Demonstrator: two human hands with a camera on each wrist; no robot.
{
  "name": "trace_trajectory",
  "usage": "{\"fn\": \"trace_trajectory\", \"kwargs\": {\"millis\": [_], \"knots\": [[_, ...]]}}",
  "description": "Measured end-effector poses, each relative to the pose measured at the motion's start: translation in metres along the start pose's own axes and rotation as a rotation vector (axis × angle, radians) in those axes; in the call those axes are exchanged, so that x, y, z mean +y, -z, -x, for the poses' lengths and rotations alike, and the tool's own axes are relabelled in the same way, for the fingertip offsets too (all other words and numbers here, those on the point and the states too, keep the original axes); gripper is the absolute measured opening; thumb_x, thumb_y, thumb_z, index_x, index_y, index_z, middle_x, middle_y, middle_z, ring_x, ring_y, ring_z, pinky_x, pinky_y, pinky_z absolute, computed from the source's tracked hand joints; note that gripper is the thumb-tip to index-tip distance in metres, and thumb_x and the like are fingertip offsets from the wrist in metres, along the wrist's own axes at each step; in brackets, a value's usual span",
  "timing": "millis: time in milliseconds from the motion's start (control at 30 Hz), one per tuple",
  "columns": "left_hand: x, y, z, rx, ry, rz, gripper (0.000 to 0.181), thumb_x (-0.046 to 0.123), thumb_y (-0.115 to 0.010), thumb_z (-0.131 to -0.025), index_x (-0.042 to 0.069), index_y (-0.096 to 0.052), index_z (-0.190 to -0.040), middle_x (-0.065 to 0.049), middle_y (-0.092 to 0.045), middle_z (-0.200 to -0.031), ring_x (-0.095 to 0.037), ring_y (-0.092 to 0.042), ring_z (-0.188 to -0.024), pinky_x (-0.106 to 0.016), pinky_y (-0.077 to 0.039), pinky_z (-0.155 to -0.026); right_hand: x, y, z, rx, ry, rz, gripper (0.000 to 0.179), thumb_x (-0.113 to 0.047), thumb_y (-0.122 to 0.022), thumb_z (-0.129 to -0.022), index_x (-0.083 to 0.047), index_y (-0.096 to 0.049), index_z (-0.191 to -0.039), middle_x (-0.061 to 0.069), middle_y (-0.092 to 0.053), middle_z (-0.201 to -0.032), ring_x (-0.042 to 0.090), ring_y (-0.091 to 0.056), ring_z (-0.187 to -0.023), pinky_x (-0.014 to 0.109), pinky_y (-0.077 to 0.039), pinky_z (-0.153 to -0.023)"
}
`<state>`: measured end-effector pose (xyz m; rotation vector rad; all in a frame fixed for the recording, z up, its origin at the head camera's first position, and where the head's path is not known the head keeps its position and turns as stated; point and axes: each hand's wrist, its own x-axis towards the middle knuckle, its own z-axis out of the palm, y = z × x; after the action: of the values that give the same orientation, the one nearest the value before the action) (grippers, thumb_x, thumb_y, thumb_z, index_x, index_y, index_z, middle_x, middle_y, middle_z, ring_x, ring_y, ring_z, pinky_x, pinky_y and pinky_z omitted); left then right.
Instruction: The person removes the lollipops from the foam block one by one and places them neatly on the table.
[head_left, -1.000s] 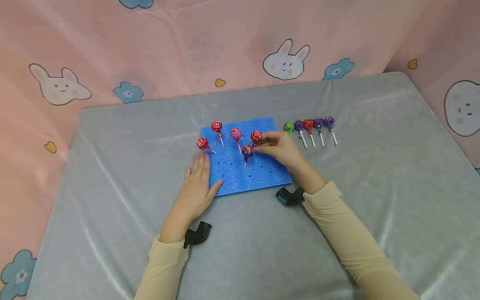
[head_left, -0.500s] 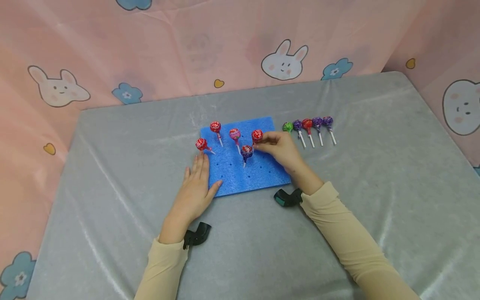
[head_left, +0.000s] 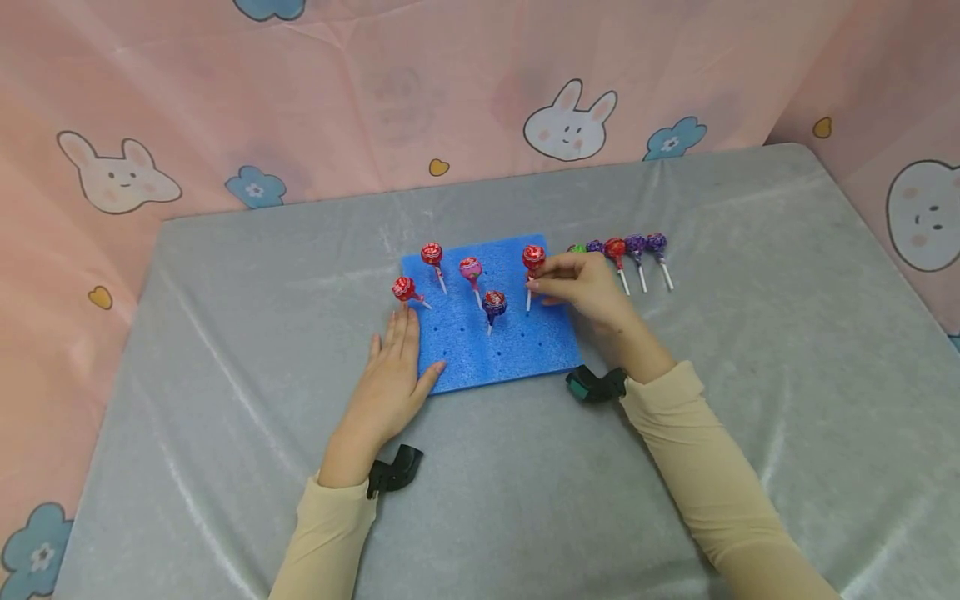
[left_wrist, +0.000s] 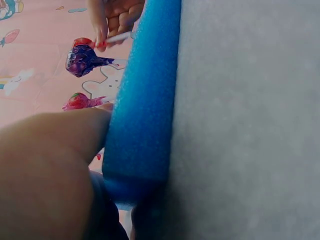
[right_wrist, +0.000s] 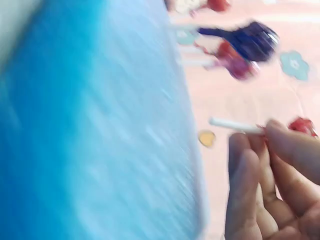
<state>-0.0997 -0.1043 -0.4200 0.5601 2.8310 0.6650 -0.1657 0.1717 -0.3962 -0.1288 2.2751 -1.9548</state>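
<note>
My right hand pinches a red-wrapped lollipop over the right part of a blue foam board dotted with small holes. In the right wrist view the tip of its white stick shows apart from the foam. My left hand lies flat along the board's left edge, fingers straight, thumb over the near corner. Standing in the board are two red lollipops, one of them leaning left, a pink lollipop and a dark purple lollipop.
Right of the board, several lollipops lie in a row on the grey cloth: a red one, purple ones and a green one, partly hidden by my right hand. A pink patterned curtain hangs behind the table.
My right hand has moved to the right with the red lollipop, whose stick now shows below the fingers. The left hand and the standing lollipops have stayed in place.
</note>
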Motion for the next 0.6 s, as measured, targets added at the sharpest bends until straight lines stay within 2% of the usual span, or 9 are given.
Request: {"fn": "trace_trajectory", "kwargs": {"millis": [133,333,467,600], "knots": [[0.000,0.000,0.000,-0.003,0.002,-0.002,0.075,0.038,-0.041,-0.100,-0.005,-0.004,-0.148,-0.017,0.004,-0.156,-0.030,0.001,-0.143,-0.052,-0.004,-0.112,-0.004,0.014,0.003,-0.018,0.015,0.038,0.014,0.004,-0.067,-0.083,0.014,-0.063,-0.091,0.001,-0.069,-0.076,0.010,-0.066,-0.070,0.026,-0.055,-0.063],[0.002,0.001,0.001,-0.007,0.003,0.003,0.075,0.038,-0.041,-0.100,-0.005,-0.003,-0.148,-0.017,0.004,-0.156,-0.030,0.001,-0.143,-0.051,-0.004,-0.112,-0.011,0.035,0.006,-0.016,0.031,0.023,0.007,0.005,-0.066,-0.083,0.011,-0.066,-0.087,-0.002,-0.069,-0.072,0.010,-0.065,-0.067,0.026,-0.054,-0.059],[0.002,0.002,0.001,-0.007,0.003,0.003,0.074,0.038,-0.041,-0.100,-0.005,-0.003,-0.148,-0.017,0.004,-0.156,-0.030,0.001,-0.143,-0.051,-0.004,-0.112,-0.014,0.050,0.008,-0.014,-0.007,0.040,0.003,0.003,-0.067,-0.083,0.004,-0.069,-0.085,-0.002,-0.069,-0.072,0.010,-0.064,-0.064,0.024,-0.053,-0.058],[0.001,0.001,0.001,-0.008,0.004,0.002,0.074,0.038,-0.040,-0.100,-0.005,-0.004,-0.148,-0.017,0.004,-0.156,-0.029,0.002,-0.143,-0.051,-0.004,-0.112,-0.015,0.063,0.010,-0.015,-0.074,0.125,0.010,0.001,-0.069,-0.082,0.009,-0.068,-0.088,-0.002,-0.068,-0.071,0.011,-0.063,-0.061,0.025,-0.053,-0.058]]}}
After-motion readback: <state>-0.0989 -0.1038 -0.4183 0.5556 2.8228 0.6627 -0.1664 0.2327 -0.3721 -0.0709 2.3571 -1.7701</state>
